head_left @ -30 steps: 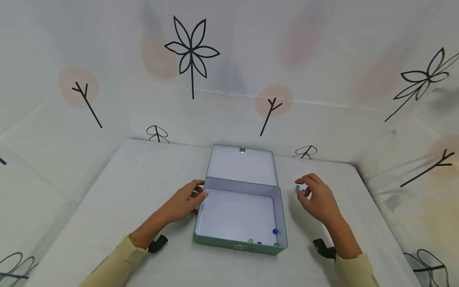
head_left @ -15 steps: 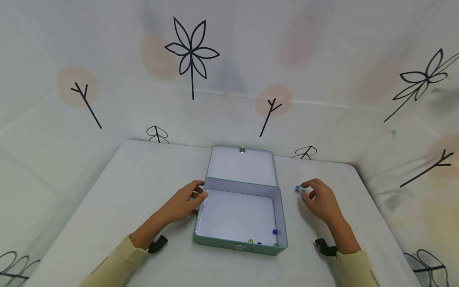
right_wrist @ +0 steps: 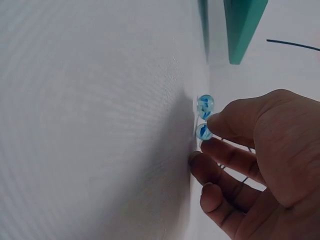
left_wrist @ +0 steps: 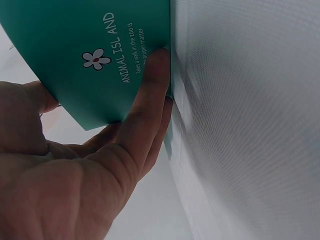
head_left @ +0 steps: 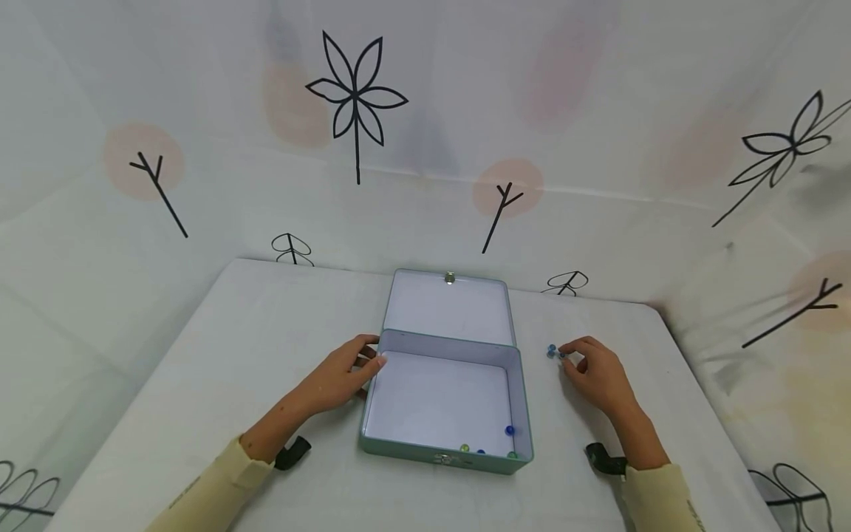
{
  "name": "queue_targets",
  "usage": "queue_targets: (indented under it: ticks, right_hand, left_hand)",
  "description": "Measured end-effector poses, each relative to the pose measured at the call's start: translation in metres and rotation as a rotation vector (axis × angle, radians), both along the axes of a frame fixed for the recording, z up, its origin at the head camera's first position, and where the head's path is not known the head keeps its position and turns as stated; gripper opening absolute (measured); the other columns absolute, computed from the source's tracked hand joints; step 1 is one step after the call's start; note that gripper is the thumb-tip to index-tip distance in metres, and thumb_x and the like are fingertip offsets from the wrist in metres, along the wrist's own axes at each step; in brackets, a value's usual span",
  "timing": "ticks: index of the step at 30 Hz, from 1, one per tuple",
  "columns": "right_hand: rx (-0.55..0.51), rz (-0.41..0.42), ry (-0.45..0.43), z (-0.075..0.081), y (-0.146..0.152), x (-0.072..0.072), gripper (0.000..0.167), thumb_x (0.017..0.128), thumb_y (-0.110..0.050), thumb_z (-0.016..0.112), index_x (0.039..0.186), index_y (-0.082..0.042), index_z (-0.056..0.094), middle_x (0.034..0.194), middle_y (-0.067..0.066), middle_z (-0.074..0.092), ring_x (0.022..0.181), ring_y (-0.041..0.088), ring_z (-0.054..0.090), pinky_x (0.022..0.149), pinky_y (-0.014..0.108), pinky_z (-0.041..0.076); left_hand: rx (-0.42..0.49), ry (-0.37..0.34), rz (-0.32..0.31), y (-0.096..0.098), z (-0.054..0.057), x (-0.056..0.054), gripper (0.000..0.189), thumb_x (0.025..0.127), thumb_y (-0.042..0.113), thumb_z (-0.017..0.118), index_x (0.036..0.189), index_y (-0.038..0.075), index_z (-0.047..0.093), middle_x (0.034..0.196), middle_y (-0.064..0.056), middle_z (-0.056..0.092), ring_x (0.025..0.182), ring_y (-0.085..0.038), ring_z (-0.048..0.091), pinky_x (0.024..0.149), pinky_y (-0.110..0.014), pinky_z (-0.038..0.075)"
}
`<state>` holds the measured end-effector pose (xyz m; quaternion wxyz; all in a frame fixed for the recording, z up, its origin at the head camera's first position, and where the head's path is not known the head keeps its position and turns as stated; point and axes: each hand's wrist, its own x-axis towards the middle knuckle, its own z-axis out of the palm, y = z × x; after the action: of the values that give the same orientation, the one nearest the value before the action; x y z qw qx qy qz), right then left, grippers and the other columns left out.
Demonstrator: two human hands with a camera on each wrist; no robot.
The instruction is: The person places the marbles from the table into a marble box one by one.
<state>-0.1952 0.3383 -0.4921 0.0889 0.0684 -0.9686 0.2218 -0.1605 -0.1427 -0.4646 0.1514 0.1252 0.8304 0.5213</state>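
A green tin box with its lid folded back stands mid-table, with several blue and green marbles near its front right corner. At its left wall, my left hand holds on, thumb over the rim and fingers along the lettered green side. To the right of the box, my right hand has thumb and index finger at either side of a clear marble with blue swirls, pinching it near the tabletop. Another such marble lies just beyond the thumb. Small blue marbles sit beside those fingertips.
A white cloth covers the table. Behind it and at both sides hangs a pale fabric backdrop with drawn plants. The lid has a metal clasp, and a latch is on the box front.
My right hand has drawn back slightly from the nearer marbles, and its thumb and index finger have closed around one on the right. My left hand and the box stay put.
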Motion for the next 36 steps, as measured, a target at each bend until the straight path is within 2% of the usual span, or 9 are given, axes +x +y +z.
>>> queue_targets:
  ticks: [12, 19, 28, 36]
  right_hand:
    - [0.009, -0.009, -0.051, 0.001, -0.002, 0.001, 0.013, 0.091, 0.000, 0.076, 0.104, 0.000, 0.075, 0.099, 0.012, 0.069, 0.077, 0.021, 0.057, 0.066, 0.034, 0.048]
    - [0.012, -0.005, -0.058, 0.002, -0.004, 0.002, 0.013, 0.091, -0.002, 0.077, 0.104, -0.001, 0.075, 0.097, 0.010, 0.069, 0.078, 0.021, 0.057, 0.067, 0.034, 0.049]
    - [0.027, 0.000, -0.050, 0.006, -0.008, 0.003, 0.015, 0.091, -0.001, 0.075, 0.106, -0.001, 0.076, 0.099, 0.011, 0.069, 0.078, 0.021, 0.057, 0.065, 0.034, 0.047]
    - [0.025, 0.025, 0.000, 0.013, -0.014, 0.005, 0.014, 0.091, 0.000, 0.075, 0.105, -0.001, 0.076, 0.099, 0.011, 0.069, 0.076, 0.020, 0.056, 0.060, 0.029, 0.045]
  left_hand:
    - [-0.003, -0.002, 0.001, 0.000, -0.001, -0.001, 0.060, 0.111, 0.036, 0.059, 0.160, 0.006, 0.040, 0.139, -0.015, 0.060, 0.127, -0.032, 0.063, 0.078, -0.038, 0.065]
    - [0.001, -0.002, 0.002, -0.001, -0.002, -0.001, 0.063, 0.110, 0.039, 0.059, 0.160, 0.006, 0.040, 0.140, -0.015, 0.060, 0.129, -0.032, 0.062, 0.079, -0.039, 0.065]
    - [0.002, 0.000, 0.003, -0.001, -0.003, -0.001, 0.064, 0.110, 0.040, 0.060, 0.160, 0.006, 0.040, 0.140, -0.015, 0.060, 0.128, -0.031, 0.063, 0.079, -0.038, 0.065]
    - [-0.001, -0.005, 0.009, 0.000, -0.003, -0.002, 0.062, 0.110, 0.037, 0.060, 0.160, 0.006, 0.040, 0.139, -0.015, 0.060, 0.128, -0.032, 0.062, 0.079, -0.038, 0.065]
